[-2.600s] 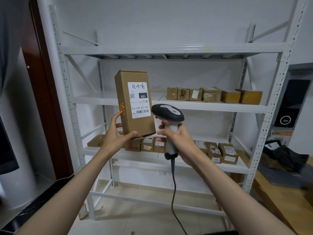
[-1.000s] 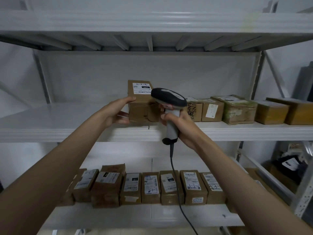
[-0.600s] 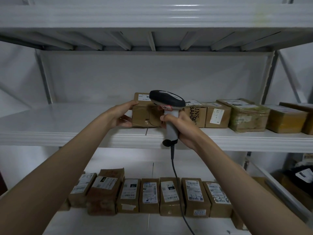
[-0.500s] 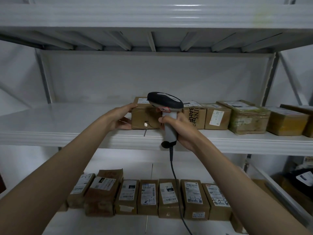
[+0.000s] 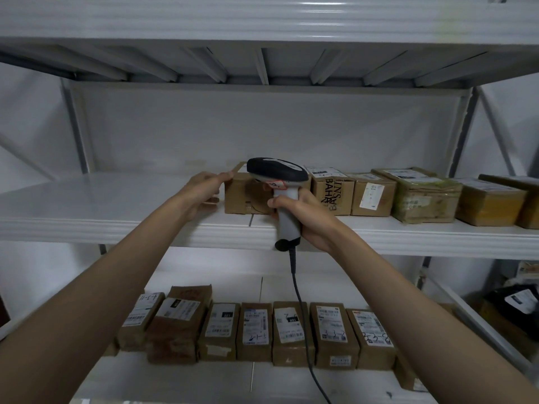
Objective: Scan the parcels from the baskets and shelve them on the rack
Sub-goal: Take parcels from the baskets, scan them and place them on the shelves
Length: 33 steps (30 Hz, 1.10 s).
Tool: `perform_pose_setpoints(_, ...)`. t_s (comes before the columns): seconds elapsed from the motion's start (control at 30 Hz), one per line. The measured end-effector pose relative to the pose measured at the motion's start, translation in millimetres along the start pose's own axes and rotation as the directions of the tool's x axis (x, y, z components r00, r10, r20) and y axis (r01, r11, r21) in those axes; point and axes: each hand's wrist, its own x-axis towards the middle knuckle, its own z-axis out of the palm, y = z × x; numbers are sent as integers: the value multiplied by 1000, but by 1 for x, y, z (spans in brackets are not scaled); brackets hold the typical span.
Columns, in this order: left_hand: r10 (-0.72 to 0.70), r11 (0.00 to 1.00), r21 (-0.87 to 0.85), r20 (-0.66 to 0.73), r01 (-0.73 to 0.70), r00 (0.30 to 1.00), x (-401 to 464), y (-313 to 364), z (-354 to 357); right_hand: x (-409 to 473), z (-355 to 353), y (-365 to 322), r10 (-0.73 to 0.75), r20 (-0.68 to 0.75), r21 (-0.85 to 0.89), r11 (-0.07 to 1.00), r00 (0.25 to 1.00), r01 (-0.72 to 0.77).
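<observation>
A brown cardboard parcel (image 5: 243,196) lies flat on the white rack's middle shelf (image 5: 116,208), at the left end of a row of parcels. My left hand (image 5: 202,193) lies against the parcel's left side, fingertips at its upper left corner. My right hand (image 5: 307,217) grips the grey handle of a barcode scanner (image 5: 277,173) right in front of the parcel. The scanner's black head hides part of the parcel's front and top. Its cable (image 5: 297,287) hangs down past the lower shelf.
To the right of that parcel, several other boxes (image 5: 423,196) line the middle shelf; its left part is bare. A row of labelled parcels (image 5: 253,330) sits on the lower shelf. The upper shelf (image 5: 262,21) is close overhead. Dark bags (image 5: 516,301) lie at lower right.
The parcel went from upright in my left hand to lying flat on the middle shelf. My left hand has slid to its left side, and the scanner stays in my right hand.
</observation>
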Motion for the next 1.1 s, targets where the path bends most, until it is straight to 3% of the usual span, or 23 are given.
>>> perform_pose_setpoints(0.17, 167, 982, -70, -139, -178, 976, -10, 11, -8, -24, 6, -6, -13, -70, 13, 1000, 997, 14)
perform_pose_setpoints(0.43, 333, 924, -152, -132, -351, 934, -55, 21, 2, -97, 15, -11, -102, -129, 171, 978, 986, 123)
perform_pose_setpoints(0.57, 409, 896, -206, 33, -394, 912, -91, 12, 26, -147, 22, -1, -84, -276, 172, 976, 958, 135)
perform_pose_setpoints(0.8, 428, 902, -267, 431, -341, 795, -168, -32, 96, -261, 20, 35, 56, -548, 241, 966, 835, 94)
perform_pose_setpoints(0.9, 396, 918, -234, 600, -321, 695, -205, -51, 136, -314, 14, 52, 108, -663, 264, 960, 741, 96)
perform_pose_setpoints(1.1, 292, 935, -162, 854, -314, 430, -308, -75, 210, -433, 5, 80, 184, -826, 291, 949, 533, 124)
